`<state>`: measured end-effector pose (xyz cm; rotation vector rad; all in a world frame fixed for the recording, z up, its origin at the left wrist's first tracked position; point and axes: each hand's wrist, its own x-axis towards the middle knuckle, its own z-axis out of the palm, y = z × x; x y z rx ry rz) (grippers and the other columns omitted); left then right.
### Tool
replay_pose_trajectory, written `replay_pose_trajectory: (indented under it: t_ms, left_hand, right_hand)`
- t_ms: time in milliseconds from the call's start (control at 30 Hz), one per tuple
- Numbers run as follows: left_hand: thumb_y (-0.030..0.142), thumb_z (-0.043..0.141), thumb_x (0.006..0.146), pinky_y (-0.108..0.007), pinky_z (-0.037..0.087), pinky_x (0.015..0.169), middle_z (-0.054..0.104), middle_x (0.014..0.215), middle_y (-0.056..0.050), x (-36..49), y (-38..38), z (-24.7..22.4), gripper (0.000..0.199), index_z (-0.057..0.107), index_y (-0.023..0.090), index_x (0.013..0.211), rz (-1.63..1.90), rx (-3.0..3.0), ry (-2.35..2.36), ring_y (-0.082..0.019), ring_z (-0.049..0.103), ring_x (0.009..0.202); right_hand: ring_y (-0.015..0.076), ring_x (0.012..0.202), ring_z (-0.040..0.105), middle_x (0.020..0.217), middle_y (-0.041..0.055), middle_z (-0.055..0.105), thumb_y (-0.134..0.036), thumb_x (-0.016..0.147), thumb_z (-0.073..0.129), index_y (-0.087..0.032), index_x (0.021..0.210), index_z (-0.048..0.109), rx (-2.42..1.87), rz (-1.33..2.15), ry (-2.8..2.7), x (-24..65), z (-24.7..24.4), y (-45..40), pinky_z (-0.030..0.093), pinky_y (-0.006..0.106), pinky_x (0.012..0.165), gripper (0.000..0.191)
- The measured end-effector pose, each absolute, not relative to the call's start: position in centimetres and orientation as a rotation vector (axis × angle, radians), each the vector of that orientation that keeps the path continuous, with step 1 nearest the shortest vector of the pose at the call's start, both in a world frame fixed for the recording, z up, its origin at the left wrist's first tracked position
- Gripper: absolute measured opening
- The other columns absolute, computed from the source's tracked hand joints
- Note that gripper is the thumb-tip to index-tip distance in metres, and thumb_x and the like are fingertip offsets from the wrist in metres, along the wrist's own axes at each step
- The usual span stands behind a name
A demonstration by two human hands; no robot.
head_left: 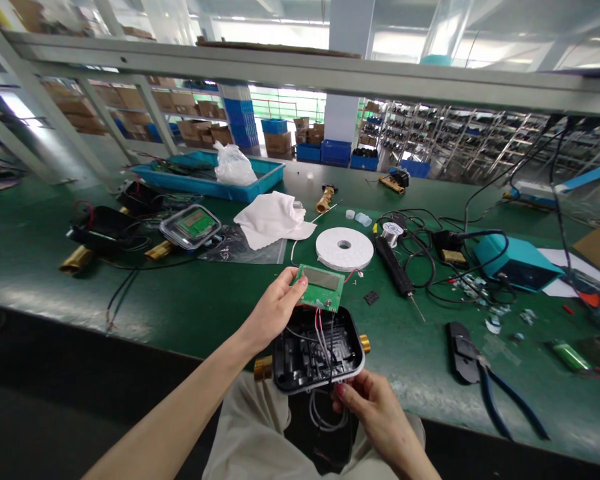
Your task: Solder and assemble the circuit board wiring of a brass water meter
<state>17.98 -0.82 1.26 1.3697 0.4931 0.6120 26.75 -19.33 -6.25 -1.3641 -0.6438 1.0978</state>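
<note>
At the centre of the frame, the left hand [275, 310] has its thumb and fingers clamped on the left end of the board [323, 290], tilted above the open case [293, 363], with wires [321, 330] between them. The right hand [377, 407], lower centre, curls at the case's lower rim by the grey cable [322, 425]; whether its fingers pinch cable or rim, I cannot tell. Best, I'd judge, to hold the board by its edges, off the display [321, 279], keeping the wires slack. The green table [220, 313] carries a tape roll [333, 255] near centre, an iron [394, 267] and cutters [463, 357] at right, a blue tray [253, 193] at upper left. Behind stand boxes [277, 142] and, upper right, racks [440, 133]
</note>
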Motion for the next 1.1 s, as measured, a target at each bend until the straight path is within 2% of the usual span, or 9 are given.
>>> replay_pose_trajectory:
  t_ms: [233, 400, 633, 800, 933, 1100]
  left_hand:
    - [0.039, 0.055, 0.085, -0.027, 0.053, 0.068, 0.064, 0.096, 0.000, 18.4, -1.0, 1.3, 0.025, 0.049, 0.022, 0.103, 0.610, 1.264, 0.529, -0.015, 0.065, 0.076]
    - [0.035, 0.051, 0.088, -0.026, 0.054, 0.065, 0.066, 0.091, 0.000, 18.7, -1.0, 1.2, 0.018, 0.047, 0.022, 0.099, 0.586, 1.228, 0.601, -0.015, 0.067, 0.071]
    - [0.026, 0.045, 0.091, -0.024, 0.055, 0.057, 0.067, 0.088, -0.004, 19.0, -0.8, 1.3, 0.007, 0.043, 0.020, 0.095, 0.465, 1.143, 0.745, -0.017, 0.070, 0.067]
    - [0.029, 0.048, 0.091, -0.023, 0.053, 0.050, 0.067, 0.078, -0.006, 19.1, -0.1, 0.2, 0.016, 0.041, 0.020, 0.102, 0.345, 1.036, 0.825, -0.019, 0.070, 0.064]
    - [0.036, 0.051, 0.089, -0.023, 0.052, 0.045, 0.066, 0.077, -0.004, 19.3, 0.1, -0.4, 0.025, 0.042, 0.021, 0.106, 0.340, 1.001, 0.856, -0.019, 0.069, 0.060]
    - [0.031, 0.042, 0.093, -0.021, 0.050, 0.044, 0.066, 0.074, -0.002, 19.4, -0.1, -0.1, 0.013, 0.041, 0.022, 0.101, 0.366, 0.997, 0.854, -0.017, 0.068, 0.056]
  right_hand:
    - [0.0124, 0.061, 0.052, 0.063, 0.0018, 0.061, -0.049, 0.068, 0.071, -0.014, 0.068, 0.063, -1.303, 1.111, -0.613, 26.2, -6.7, -18.8, 0.041, 0.024, 0.059, 0.036]
    - [0.0116, 0.060, 0.051, 0.061, 0.0018, 0.061, -0.047, 0.072, 0.068, -0.014, 0.068, 0.065, -1.319, 1.067, -0.552, 25.7, -7.7, -19.2, 0.040, 0.023, 0.058, 0.033]
    - [0.0132, 0.061, 0.051, 0.061, 0.0023, 0.062, -0.044, 0.065, 0.074, -0.013, 0.067, 0.068, -1.342, 1.006, -0.565, 25.6, -8.5, -19.2, 0.044, 0.024, 0.060, 0.032]
    - [0.0146, 0.061, 0.054, 0.061, 0.0029, 0.063, -0.050, 0.071, 0.066, -0.014, 0.068, 0.070, -1.435, 0.905, -0.604, 24.9, -7.6, -19.9, 0.045, 0.025, 0.062, 0.037]
    - [0.0145, 0.063, 0.056, 0.064, 0.0031, 0.065, -0.048, 0.077, 0.062, -0.015, 0.074, 0.072, -1.392, 0.962, -0.636, 25.2, -7.8, -20.3, 0.045, 0.023, 0.062, 0.035]
    - [0.0166, 0.072, 0.059, 0.073, 0.0047, 0.068, -0.043, 0.084, 0.055, -0.017, 0.083, 0.073, -1.389, 0.989, -0.781, 26.3, -8.5, -20.8, 0.047, 0.025, 0.069, 0.032]
